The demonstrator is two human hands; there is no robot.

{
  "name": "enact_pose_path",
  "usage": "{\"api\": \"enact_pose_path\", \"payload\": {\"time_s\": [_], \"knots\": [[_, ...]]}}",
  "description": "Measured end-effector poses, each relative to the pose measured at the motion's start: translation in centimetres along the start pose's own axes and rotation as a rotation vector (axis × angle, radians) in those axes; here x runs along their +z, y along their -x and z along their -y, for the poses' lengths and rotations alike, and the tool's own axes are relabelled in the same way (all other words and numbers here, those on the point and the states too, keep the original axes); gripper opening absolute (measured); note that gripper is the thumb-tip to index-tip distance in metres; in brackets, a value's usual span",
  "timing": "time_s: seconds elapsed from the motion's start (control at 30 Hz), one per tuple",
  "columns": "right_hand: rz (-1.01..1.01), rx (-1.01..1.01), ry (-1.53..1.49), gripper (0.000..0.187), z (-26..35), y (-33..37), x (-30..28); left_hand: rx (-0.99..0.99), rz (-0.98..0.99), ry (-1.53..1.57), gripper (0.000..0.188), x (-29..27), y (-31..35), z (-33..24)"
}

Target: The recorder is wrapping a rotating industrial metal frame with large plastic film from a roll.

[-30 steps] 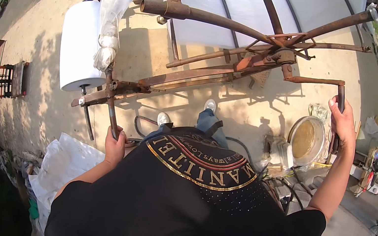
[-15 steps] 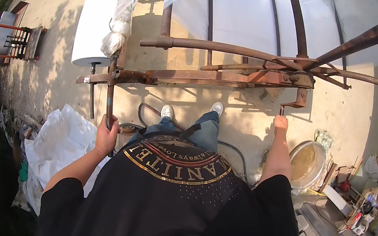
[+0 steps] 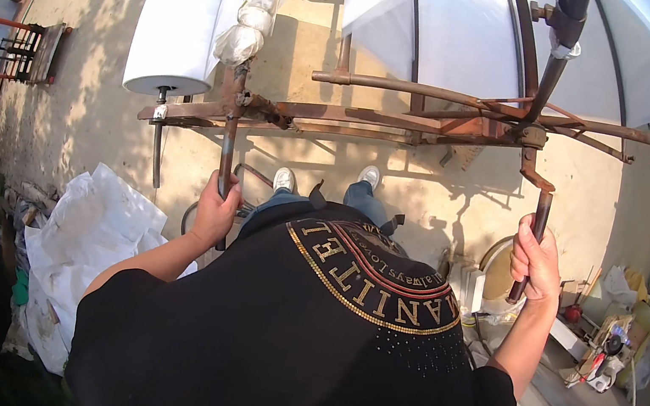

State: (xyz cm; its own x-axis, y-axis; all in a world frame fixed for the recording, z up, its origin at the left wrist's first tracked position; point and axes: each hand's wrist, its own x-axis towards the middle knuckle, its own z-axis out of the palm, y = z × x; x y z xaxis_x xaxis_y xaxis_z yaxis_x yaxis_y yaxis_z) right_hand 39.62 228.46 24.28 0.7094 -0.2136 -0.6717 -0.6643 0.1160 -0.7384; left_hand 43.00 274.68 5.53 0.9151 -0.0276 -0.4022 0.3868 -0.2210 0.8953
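My left hand (image 3: 218, 207) is closed around the lower end of a dark metal rod (image 3: 229, 144). Higher up on that rod, translucent plastic film (image 3: 254, 19) is bunched into a knotted bundle. On the other side, my right hand (image 3: 537, 260) grips the handle of a rusty crank (image 3: 537, 181), its fingers wrapped round the dark grip. The crank joins a rusty metal frame (image 3: 382, 120) with spoke-like bars. Whitish film (image 3: 463, 45) stretches across the bars beyond. Left of the rod, a thick white roll (image 3: 180, 15) sits on its own spindle.
Crumpled white sheeting (image 3: 91, 241) lies at my left. Near my right arm are a round basin (image 3: 498, 271), partly hidden, and a cluttered pile with a small tool (image 3: 615, 346). A red-framed cart (image 3: 10, 56) stands far left. A dark hose (image 3: 257, 174) lies by my feet.
My right hand has swung right and nearer with the crank handle, and the spoked bars have turned. My left hand keeps its hold on the rod. The whole view has shifted slightly.
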Motion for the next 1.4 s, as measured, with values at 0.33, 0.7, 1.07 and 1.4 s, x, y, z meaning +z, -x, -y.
{"api": "enact_pose_path", "payload": {"time_s": [0.33,0.7,1.07,1.4], "knots": [[-1.297,0.127,1.516,0.036,-4.9,-8.3,-22.4,-0.014,-0.071,-0.159,0.011,0.3,0.3,-0.6],[-0.643,0.072,0.684,0.037,-26.6,-27.0,-9.0,-0.036,-0.048,-0.146,0.009,0.3,0.0,-1.4],[0.213,0.036,-0.143,0.02,-4.5,-2.2,3.5,-0.049,0.066,0.04,0.009,0.3,-0.1,-0.9],[-1.234,-0.072,1.55,0.029,0.7,-3.6,-16.6,0.0,0.01,0.011,0.009,0.2,0.1,-0.5]]}}
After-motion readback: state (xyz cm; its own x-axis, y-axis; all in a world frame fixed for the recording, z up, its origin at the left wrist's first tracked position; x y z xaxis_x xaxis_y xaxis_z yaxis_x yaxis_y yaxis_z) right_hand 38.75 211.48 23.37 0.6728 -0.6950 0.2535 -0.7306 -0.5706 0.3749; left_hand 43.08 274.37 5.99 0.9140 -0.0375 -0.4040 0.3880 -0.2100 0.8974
